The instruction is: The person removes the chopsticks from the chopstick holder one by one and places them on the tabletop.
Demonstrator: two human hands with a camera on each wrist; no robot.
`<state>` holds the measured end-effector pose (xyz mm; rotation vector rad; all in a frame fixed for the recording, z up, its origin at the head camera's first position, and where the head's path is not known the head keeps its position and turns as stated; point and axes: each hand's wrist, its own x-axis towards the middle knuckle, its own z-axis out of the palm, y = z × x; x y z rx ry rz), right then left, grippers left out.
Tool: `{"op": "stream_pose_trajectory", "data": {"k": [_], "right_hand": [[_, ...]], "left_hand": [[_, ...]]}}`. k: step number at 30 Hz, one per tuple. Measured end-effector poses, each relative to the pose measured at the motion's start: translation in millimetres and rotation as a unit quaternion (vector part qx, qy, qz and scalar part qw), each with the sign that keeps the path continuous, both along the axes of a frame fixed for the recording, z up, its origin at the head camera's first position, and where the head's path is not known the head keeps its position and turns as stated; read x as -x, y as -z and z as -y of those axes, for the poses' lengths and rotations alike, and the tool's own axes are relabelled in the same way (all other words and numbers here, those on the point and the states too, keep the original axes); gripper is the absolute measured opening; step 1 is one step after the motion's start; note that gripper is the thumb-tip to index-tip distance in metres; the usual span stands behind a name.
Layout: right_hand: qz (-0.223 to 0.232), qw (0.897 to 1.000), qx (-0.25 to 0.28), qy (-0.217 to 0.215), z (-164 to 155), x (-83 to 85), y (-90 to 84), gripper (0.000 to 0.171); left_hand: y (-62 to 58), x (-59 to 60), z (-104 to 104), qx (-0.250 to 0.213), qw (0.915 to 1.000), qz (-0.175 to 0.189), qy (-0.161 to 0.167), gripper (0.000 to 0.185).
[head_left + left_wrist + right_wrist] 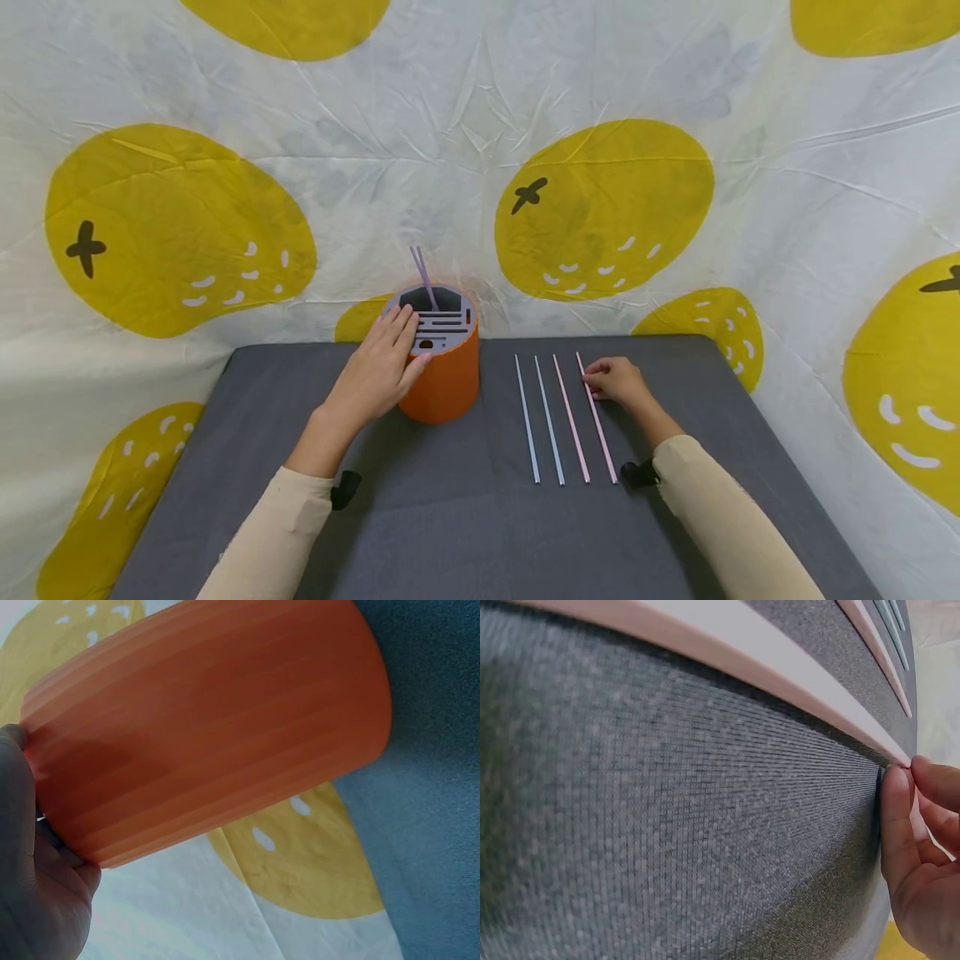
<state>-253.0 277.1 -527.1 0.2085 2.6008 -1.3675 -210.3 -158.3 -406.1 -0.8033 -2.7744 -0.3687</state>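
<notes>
Resting on the orange ribbed cylindrical holder [442, 379], the left hand [384, 367] lays its fingers over the holder's grey slotted lid [438, 321] while its thumb lies against the orange wall, so this grip curls round the holder's near-left side. The left wrist view shows the orange wall [210, 727] close up with the palm [37, 892] against it. Two thin lilac straws [423, 275] stand in the lid's open pocket, just beyond the left fingertips, and lean away to the left.

The right hand [617, 380] sits on the grey fabric-covered bench [450, 517], well to the right of the holder. Its fingertips are curled and pressed together on the far part of a long thin pink straw [597, 419]. The right wrist view shows thumb and forefinger [911, 817] closing on this pink straw [727, 652] where it lies flat on the bench fabric [667, 825]; the grip is a pinch, straw not lifted.

Left of the right grip, three more straws lie flat, parallel and apart from each other: a second pink straw [572, 419] nearest, then two pale blue straws [549, 421], [527, 419].

Behind the bench hangs a creased white cloth printed with large yellow fruit shapes [600, 208].

Both forearms wear beige sleeves [720, 517].
</notes>
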Motion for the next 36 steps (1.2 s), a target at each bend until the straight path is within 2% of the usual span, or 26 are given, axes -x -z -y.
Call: {"op": "stream_pose_trajectory", "data": {"k": [10,17,25,29,36], "right_hand": [[0.003,1.0,-0.001,0.009,2,-0.5,1.0,0.023],[-0.023,1.0,-0.008,-0.012,2,-0.5,-6.1,0.024],[-0.103,0.992,-0.054,-0.053,11,8.9,-37.0,0.025],[-0.148,0.984,-0.05,-0.084,24,15.0,-58.7,0.025],[-0.154,0.983,-0.031,-0.1,56,26.4,-93.0,0.032]], "left_hand": [[1.1,-0.5,-1,0.001,1.0,-0.01,0.001,0.07],[1.3,-0.7,0,0.0,1.0,-0.008,0.001,0.07],[1.9,-0.4,0,0.005,1.0,-0.008,0.001,0.07],[2.4,-0.6,0,0.005,0.9999,-0.009,0.001,0.071],[2.4,0.2,1,0.003,0.9999,-0.011,0.003,0.07]]}}
